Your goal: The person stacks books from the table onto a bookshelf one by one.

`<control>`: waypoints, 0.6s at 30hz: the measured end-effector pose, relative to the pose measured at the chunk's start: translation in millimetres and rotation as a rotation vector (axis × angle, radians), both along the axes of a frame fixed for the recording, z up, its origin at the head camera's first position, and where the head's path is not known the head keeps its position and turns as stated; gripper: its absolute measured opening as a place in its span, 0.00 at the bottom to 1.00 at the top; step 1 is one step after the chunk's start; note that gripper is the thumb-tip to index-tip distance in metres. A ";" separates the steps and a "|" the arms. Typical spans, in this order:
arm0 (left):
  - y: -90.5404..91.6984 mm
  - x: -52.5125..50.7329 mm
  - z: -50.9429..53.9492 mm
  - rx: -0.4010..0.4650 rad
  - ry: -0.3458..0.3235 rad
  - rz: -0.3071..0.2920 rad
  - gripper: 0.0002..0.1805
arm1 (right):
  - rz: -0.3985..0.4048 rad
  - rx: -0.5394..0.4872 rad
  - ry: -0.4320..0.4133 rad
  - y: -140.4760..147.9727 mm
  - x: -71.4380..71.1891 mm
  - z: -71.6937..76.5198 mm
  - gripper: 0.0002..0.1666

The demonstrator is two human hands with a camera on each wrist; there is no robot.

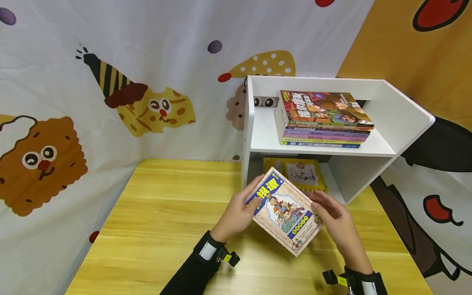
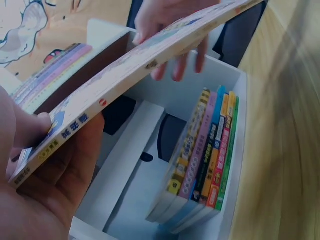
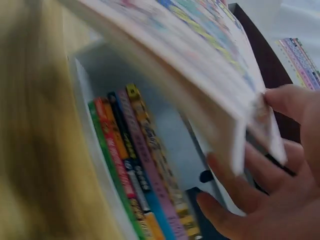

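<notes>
A paperback book (image 1: pixel 287 211) with cartoon figures and a blue title panel is held tilted over the table, in front of a small white shelf. My left hand (image 1: pixel 237 214) grips its upper left edge, thumb on the cover and fingers underneath. At the opposite edge, my right hand (image 1: pixel 340 224) holds the book between its thumb on the cover and the fingers below. In the right wrist view, the book's near corner shows a gap between its layers beside the right hand (image 3: pixel 285 195). The spine (image 2: pixel 115 92) faces the left wrist camera.
The white shelf (image 1: pixel 380 155) stands at the back right. A stack of books (image 1: pixel 326 112) lies flat on its upper level. Below, several books (image 2: pixel 205 150) stand in a row with a yellow one (image 1: pixel 303 173) on top. A cartoon-printed cloth (image 1: pixel 177 49) hangs behind the wooden table (image 1: pixel 166 205).
</notes>
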State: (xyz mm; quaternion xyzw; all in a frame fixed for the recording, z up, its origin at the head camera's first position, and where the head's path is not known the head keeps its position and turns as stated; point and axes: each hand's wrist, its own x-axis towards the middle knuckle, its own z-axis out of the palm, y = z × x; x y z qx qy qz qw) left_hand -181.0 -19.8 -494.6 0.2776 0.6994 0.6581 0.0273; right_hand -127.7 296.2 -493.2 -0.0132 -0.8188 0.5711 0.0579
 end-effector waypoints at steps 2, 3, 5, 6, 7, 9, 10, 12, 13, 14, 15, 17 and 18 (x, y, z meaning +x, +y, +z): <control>0.1 0.1 1.6 0.028 -0.008 0.032 0.36 | -0.049 -0.098 0.002 -2.2 5.4 -3.7 0.39; 0.2 0.3 2.4 0.046 -0.020 0.047 0.36 | -0.064 -0.145 0.001 -3.8 7.7 -5.3 0.42; 0.7 1.0 3.9 0.080 -0.042 0.068 0.36 | -0.079 -0.234 0.007 -7.2 12.7 -8.3 0.46; 0.9 1.5 4.5 0.097 -0.054 0.077 0.36 | -0.077 -0.255 0.011 -9.0 14.9 -9.7 0.47; 1.1 1.8 5.0 0.111 -0.065 0.084 0.36 | -0.075 -0.274 0.016 -11.1 16.9 -10.8 0.48; 2.0 2.5 5.7 0.131 -0.076 0.099 0.36 | -0.074 -0.321 0.022 -15.9 20.4 -12.5 0.48; 2.4 2.5 5.9 0.139 -0.077 0.107 0.36 | -0.075 -0.342 0.020 -18.8 21.8 -12.9 0.48; 4.5 2.7 6.3 0.157 -0.072 0.118 0.36 | -0.095 -0.378 0.015 -25.5 24.1 -14.0 0.47; 6.1 3.5 6.3 0.171 -0.074 0.119 0.37 | -0.107 -0.402 0.010 -29.3 25.3 -14.4 0.47; 8.6 4.8 5.9 0.185 -0.077 0.120 0.37 | -0.122 -0.430 0.012 -33.5 25.7 -15.2 0.46; 11.5 6.3 5.1 0.198 -0.079 0.122 0.37 | -0.133 -0.460 0.017 -37.7 25.6 -15.7 0.46; 18.7 9.5 2.5 0.227 -0.086 0.123 0.38 | -0.151 -0.512 0.039 -45.3 24.3 -16.2 0.44; 22.5 11.4 0.8 0.235 -0.095 0.126 0.38 | -0.158 -0.535 0.051 -48.1 23.2 -16.3 0.42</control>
